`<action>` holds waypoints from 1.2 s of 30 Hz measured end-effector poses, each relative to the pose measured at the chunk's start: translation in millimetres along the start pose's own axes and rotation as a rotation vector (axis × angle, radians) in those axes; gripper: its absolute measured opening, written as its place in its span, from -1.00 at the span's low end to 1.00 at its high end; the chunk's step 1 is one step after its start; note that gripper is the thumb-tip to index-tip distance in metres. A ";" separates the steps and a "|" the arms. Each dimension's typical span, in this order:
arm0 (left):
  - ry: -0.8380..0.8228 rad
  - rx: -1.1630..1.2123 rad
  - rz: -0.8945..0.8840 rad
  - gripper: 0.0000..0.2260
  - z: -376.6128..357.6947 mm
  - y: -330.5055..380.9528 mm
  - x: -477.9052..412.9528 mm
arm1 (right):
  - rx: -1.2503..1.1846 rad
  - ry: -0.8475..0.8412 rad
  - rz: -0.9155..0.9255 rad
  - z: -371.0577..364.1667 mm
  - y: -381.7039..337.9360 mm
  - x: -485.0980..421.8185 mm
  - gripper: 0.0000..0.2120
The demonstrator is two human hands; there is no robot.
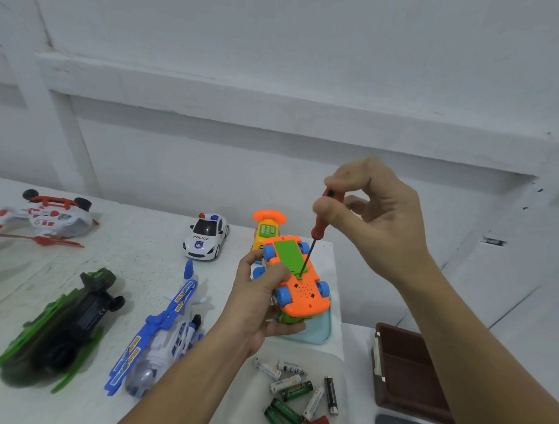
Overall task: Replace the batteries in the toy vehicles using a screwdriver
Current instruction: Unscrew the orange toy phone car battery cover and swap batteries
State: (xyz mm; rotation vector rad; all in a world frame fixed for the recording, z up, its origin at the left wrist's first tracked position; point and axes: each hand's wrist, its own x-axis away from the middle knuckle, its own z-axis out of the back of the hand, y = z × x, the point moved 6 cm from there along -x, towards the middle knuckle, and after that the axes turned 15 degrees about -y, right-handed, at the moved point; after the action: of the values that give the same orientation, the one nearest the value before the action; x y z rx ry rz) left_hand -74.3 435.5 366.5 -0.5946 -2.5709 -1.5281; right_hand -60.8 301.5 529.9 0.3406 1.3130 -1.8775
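My left hand (262, 304) grips an orange toy car (301, 293) turned belly-up, with blue wheels and a green battery cover (287, 254). My right hand (376, 214) pinches the red handle of a small screwdriver (318, 226) between thumb and fingers. The screwdriver's tip sits at the near end of the green cover. Loose batteries (294, 392), white, green, black and red, lie in a clear tray (335, 362) in front of me.
On the white table stand a police car (206, 236), an orange toy phone car (267, 226), a blue-white helicopter (163, 333), a green-black helicopter (63, 324) and a red-white helicopter (47, 216). A brown case (404, 372) lies at the right, a light-blue tray (320, 331) under the car.
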 end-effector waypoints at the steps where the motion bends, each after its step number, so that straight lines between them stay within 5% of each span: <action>1: 0.000 -0.002 0.000 -0.65 -0.8 -0.1 -0.2 | -0.024 -0.031 -0.003 -0.4 0.6 0.8 -0.90; 11: 0.007 -0.006 -0.001 -0.67 -8.6 -3.2 -1.5 | 0.085 -0.010 -0.037 1.9 -6.0 0.6 -0.69; 16: 0.000 -0.004 -0.001 -0.66 -10.8 -3.1 -1.0 | 0.009 -0.064 -0.015 3.4 -3.3 5.0 -0.89; 23: -0.004 -0.007 -0.011 -0.66 -15.5 -0.7 1.2 | 0.039 -0.023 -0.034 7.8 -6.4 2.5 -0.72; 28: 0.000 -0.008 0.005 -0.66 -15.7 -4.5 3.3 | -0.018 -0.041 -0.049 9.5 -4.1 4.6 -0.90; 36: -0.002 -0.001 0.006 -0.67 -20.2 -6.3 5.0 | 0.026 -0.004 -0.046 11.2 -5.2 4.0 -0.76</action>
State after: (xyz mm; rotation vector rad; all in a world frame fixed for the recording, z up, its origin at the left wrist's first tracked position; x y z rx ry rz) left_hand -83.7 416.9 372.7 -0.6032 -2.5677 -1.5283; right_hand -64.7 290.6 535.6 0.3223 1.3041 -1.9341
